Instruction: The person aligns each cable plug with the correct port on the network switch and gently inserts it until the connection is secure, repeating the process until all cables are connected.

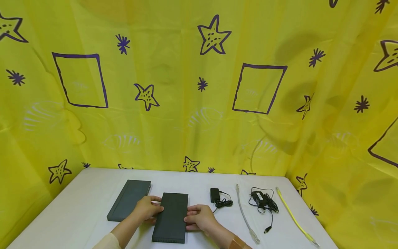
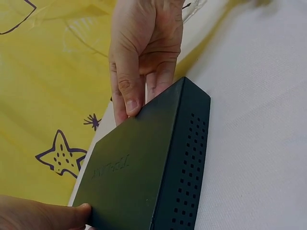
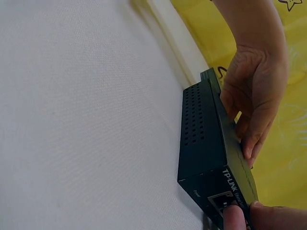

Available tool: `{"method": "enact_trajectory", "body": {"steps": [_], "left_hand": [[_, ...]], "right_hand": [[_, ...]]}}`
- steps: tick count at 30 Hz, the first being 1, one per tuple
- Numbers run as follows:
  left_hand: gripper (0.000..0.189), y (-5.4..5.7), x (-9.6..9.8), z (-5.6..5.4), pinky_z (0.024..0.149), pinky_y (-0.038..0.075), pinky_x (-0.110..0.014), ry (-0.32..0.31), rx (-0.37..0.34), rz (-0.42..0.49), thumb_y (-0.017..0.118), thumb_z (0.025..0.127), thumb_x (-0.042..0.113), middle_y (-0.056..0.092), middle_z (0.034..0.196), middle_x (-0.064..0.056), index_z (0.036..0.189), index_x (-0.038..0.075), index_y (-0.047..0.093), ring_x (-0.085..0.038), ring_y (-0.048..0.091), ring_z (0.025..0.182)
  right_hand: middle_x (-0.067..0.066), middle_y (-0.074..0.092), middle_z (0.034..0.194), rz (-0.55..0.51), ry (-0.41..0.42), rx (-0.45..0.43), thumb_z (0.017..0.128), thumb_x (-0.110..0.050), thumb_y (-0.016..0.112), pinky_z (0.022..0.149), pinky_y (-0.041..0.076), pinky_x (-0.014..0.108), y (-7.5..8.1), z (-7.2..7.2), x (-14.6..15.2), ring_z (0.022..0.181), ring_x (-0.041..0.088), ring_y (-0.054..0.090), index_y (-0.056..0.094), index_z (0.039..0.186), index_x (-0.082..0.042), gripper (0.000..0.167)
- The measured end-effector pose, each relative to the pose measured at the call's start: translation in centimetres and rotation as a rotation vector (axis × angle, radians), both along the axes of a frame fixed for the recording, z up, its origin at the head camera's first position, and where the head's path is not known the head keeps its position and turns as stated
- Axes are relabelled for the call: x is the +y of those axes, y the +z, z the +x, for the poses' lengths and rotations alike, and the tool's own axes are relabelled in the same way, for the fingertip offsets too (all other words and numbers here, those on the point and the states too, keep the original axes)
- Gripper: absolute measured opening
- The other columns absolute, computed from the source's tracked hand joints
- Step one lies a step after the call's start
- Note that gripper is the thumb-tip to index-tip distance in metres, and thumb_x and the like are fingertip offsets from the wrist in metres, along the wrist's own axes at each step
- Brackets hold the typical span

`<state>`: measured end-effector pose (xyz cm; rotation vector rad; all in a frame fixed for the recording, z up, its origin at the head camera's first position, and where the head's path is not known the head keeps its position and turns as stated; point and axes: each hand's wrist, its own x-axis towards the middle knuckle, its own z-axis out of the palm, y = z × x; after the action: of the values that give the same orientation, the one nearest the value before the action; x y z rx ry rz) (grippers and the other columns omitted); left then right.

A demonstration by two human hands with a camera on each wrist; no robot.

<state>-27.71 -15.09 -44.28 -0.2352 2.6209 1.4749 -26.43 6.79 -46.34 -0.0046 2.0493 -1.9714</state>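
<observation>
Both hands are on a black TP-LINK Ethernet switch (image 1: pixel 171 218) near the front of the table. My left hand (image 1: pixel 148 209) grips its left side, and my right hand (image 1: pixel 200 218) grips the opposite one. In the left wrist view the left thumb (image 2: pixel 85 212) lies at the edge of the top cover (image 2: pixel 129 158); vent holes run along one side. A power label and a port (image 3: pixel 221 199) show on the end panel in the right wrist view, partly behind a right fingertip (image 3: pixel 234 218). Whether the switch touches the table cannot be told.
A dark grey flat box (image 1: pixel 129 200) with ports lies left of the switch. To the right are a small black power adapter (image 1: pixel 214 195), a grey network cable (image 1: pixel 244 214), another adapter with coiled lead (image 1: pixel 258 199) and a yellow network cable (image 1: pixel 293 216). A yellow curtain (image 1: pixel 174 131) hangs behind.
</observation>
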Motion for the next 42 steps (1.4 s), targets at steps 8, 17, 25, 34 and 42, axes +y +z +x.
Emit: {"method": "enact_trajectory", "body": {"steps": [8,17,25,34,42], "left_hand": [[0.038,0.2,0.1,0.1,0.052,0.057,-0.031,0.001,0.003,0.013,0.075,0.082,-0.001,0.071,0.097,-0.014,0.118,-0.006,0.064,-0.016,0.064,0.072],[0.038,0.3,0.2,-0.4,0.052,0.057,-0.031,-0.009,0.019,-0.004,0.075,0.080,-0.001,0.070,0.098,-0.016,0.117,-0.006,0.065,-0.017,0.064,0.075],[0.037,0.5,0.4,-1.1,0.049,0.055,-0.028,-0.007,0.012,-0.020,0.076,0.080,0.000,0.070,0.096,-0.013,0.115,-0.004,0.067,-0.017,0.062,0.075],[0.037,0.7,0.5,-1.3,0.050,0.053,-0.025,-0.006,-0.039,0.015,0.075,0.082,0.001,0.069,0.100,-0.014,0.117,-0.002,0.066,-0.017,0.061,0.072],[0.036,0.4,0.4,-1.1,0.057,0.057,-0.031,-0.012,-0.016,0.042,0.073,0.083,0.001,0.070,0.102,-0.017,0.118,-0.005,0.065,-0.017,0.064,0.075]], "right_hand": [[0.008,0.061,0.090,0.010,-0.019,-0.027,0.079,0.017,0.069,0.065,0.061,0.035,0.3,0.4,-0.1,0.068,0.011,0.066,0.059,0.116,0.014,0.039],[0.009,0.060,0.090,-0.015,-0.043,-0.025,0.079,0.018,0.069,0.065,0.061,0.036,0.4,0.4,-0.2,0.067,0.011,0.066,0.058,0.114,0.015,0.037],[0.010,0.058,0.089,-0.043,-0.060,-0.013,0.078,0.020,0.067,0.065,0.061,0.036,0.4,0.5,-0.4,0.068,0.012,0.066,0.056,0.112,0.016,0.036],[0.010,0.057,0.088,-0.085,-0.072,-0.011,0.078,0.021,0.067,0.065,0.061,0.038,0.3,0.6,-0.5,0.073,0.019,0.069,0.055,0.110,0.016,0.035],[0.011,0.067,0.082,-0.006,-0.036,-0.055,0.084,0.007,0.067,0.065,0.061,0.036,1.1,-0.3,0.0,0.067,0.014,0.067,0.057,0.106,0.011,0.024]]}}
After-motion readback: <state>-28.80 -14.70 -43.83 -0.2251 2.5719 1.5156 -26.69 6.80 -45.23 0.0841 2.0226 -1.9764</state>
